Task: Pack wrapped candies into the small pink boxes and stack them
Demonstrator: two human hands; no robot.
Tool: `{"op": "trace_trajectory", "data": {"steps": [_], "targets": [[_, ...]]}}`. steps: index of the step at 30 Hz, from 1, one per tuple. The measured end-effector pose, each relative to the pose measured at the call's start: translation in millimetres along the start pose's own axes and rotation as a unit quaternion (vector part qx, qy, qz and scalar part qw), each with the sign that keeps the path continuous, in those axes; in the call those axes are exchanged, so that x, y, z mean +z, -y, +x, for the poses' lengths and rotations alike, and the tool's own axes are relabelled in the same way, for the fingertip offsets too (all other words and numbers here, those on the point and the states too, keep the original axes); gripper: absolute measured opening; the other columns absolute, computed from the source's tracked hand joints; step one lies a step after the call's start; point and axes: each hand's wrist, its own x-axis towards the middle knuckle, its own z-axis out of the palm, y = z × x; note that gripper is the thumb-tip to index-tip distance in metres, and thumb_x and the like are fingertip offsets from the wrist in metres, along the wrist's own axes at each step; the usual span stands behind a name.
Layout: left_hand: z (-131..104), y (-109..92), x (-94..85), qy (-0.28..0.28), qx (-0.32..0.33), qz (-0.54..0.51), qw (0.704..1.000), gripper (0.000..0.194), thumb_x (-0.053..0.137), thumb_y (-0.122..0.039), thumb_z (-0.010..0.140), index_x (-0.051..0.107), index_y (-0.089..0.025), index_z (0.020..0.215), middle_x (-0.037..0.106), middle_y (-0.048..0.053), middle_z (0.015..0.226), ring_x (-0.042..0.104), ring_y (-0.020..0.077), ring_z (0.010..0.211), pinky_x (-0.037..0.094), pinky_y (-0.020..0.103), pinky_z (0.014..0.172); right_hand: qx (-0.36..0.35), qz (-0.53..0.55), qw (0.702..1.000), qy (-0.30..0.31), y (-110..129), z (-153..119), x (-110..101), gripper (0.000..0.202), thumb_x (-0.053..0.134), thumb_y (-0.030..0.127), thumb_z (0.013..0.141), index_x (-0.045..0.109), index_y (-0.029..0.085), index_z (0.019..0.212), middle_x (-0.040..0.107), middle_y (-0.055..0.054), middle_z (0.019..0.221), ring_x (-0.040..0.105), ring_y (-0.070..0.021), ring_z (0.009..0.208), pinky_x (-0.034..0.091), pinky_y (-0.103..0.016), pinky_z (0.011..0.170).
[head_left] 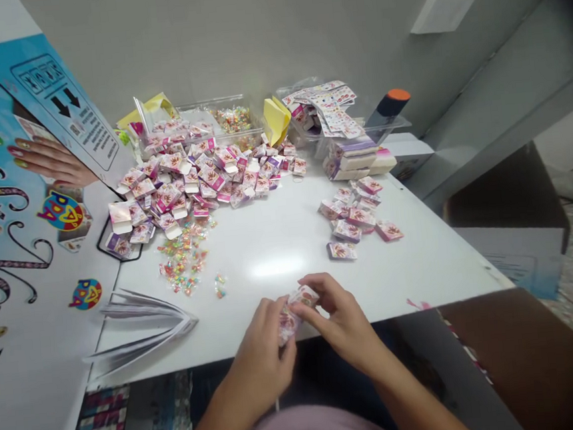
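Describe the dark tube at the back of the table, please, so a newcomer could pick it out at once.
Find the white table, then the clear tray at its back right, heaped with printed sheets. At the tray's right end is the dark tube; its bright orange top sets it apart from the pale sheets.

White desk (422, 270): small boxes (210, 177) are heaped at upper left of frame, more boxes (361, 217) right of centre; colourful packets (185, 261) and fanned papers (154, 311) are placed at left.
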Motion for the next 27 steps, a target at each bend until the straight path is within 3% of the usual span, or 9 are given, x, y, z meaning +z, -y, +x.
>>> {"op": "trace_trajectory", "data": {"steps": [4, 8, 10, 13, 16, 18, 21, 24, 27], "targets": [[-1, 4, -0.8, 0.022, -0.078, -0.162, 0.983, 0.044, 0.052, -0.018, 0.091, 0.041, -0.024, 0.133, 0.055, 0.012, 0.129, 0.054, 0.0226, 0.117, 0.042, 0.04, 0.102, -0.118, -0.051, 0.99, -0.061, -12, 0, 13, 0.026, 0.064, 0.021, 0.09, 0.064, 0.023, 0.116, 0.064, -0.004, 0.089, 0.059, -0.0178, 0.075, 0.052, -0.032, 0.067], [0, 12, 1.5, 0.037, -0.148, -0.294, 0.944, 0.028, 0.055, -0.02, 0.09, 0.04, -0.023, 0.114, 0.062, 0.003, 0.103, 0.058, 0.0158, 0.089, 0.046, 0.031, 0.083, -0.201, -0.108, 0.972, -0.056, -17, 0, 16, 0.042, 0.058, 0.014, 0.092, 0.06, 0.03, 0.132, 0.063, -0.008, 0.104, 0.057, -0.0232, 0.094, 0.051, -0.041, 0.08], [2, 11, 0.2, 0.037, -0.163, -0.269, 0.949, 0.022, 0.052, -0.024, 0.092, 0.038, -0.024, 0.109, 0.058, -0.001, 0.09, 0.054, 0.0141, 0.081, 0.044, 0.028, 0.078, -0.203, -0.114, 0.971, -0.049, -20, -1, 17, 0.046, 0.057, 0.014, 0.093, 0.057, 0.03, 0.135, 0.062, -0.009, 0.109, 0.056, -0.0238, 0.097, 0.05, -0.043, 0.083], [4, 2, -5.5, 0.066, -0.152, -0.212, 0.963, 0.018, 0.048, -0.026, 0.095, 0.038, -0.023, 0.109, 0.055, -0.002, 0.09, 0.053, 0.014, 0.081, 0.042, 0.028, 0.078, -0.179, -0.065, 0.98, -0.057, -23, -3, 18, 0.048, 0.057, 0.014, 0.093, 0.049, 0.027, 0.138, 0.061, -0.009, 0.107, 0.059, -0.0226, 0.095, 0.051, -0.042, 0.083], [6, -7, -10.6, 0.108, -0.128, -0.227, 0.959, 0.017, 0.045, -0.027, 0.097, 0.041, -0.022, 0.112, 0.057, 0.001, 0.096, 0.056, 0.0144, 0.085, 0.044, 0.029, 0.082, -0.199, -0.055, 0.978, -0.042, -20, -3, 14, 0.029, 0.057, 0.011, 0.092, 0.06, 0.026, 0.116, 0.063, -0.008, 0.102, 0.058, -0.0228, 0.093, 0.051, -0.041, 0.081], [7, -10, -11.6, 0.116, -0.132, -0.241, 0.955, 0.021, 0.044, -0.031, 0.098, 0.042, -0.022, 0.116, 0.058, 0.001, 0.093, 0.056, 0.0135, 0.077, 0.045, 0.029, 0.077, -0.233, -0.092, 0.968, 0.003, -14, -2, 9, 0.023, 0.056, 0.01, 0.092, 0.064, 0.025, 0.105, 0.064, -0.01, 0.11, 0.056, -0.0254, 0.1, 0.05, -0.045, 0.085], [7, -7, -9.2, 0.062, -0.115, -0.264, 0.956, 0.029, 0.052, -0.036, 0.095, 0.048, -0.02, 0.119, 0.06, 0.003, 0.096, 0.056, 0.0151, 0.083, 0.045, 0.029, 0.08, -0.232, -0.108, 0.963, 0.085, -3, -2, 0, 0.026, 0.058, 0.017, 0.091, 0.063, 0.026, 0.115, 0.058, -0.011, 0.13, 0.05, -0.0293, 0.114, 0.047, -0.051, 0.094], [7, 1, -2.6, 0.036, -0.098, -0.365, 0.925, 0.033, 0.054, -0.043, 0.092, 0.057, -0.017, 0.113, 0.06, 0.005, 0.092, 0.054, 0.0169, 0.083, 0.044, 0.027, 0.073, -0.185, -0.091, 0.969, 0.134, 3, -5, -3, 0.028, 0.059, 0.02, 0.092, 0.064, 0.027, 0.118, 0.057, -0.011, 0.131, 0.049, -0.0287, 0.118, 0.047, -0.05, 0.097], [8, 7, 4.5, 0.006, -0.131, -0.472, 0.872, 0.044, 0.045, -0.052, 0.09, 0.064, -0.014, 0.098, 0.058, 0.006, 0.078, 0.048, 0.0151, 0.066, 0.039, 0.026, 0.055, -0.168, -0.079, 0.977, 0.104, 0, -9, 2, 0.036, 0.056, 0.015, 0.093, 0.06, 0.029, 0.125, 0.056, -0.011, 0.128, 0.052, -0.0269, 0.117, 0.049, -0.047, 0.097]]}}
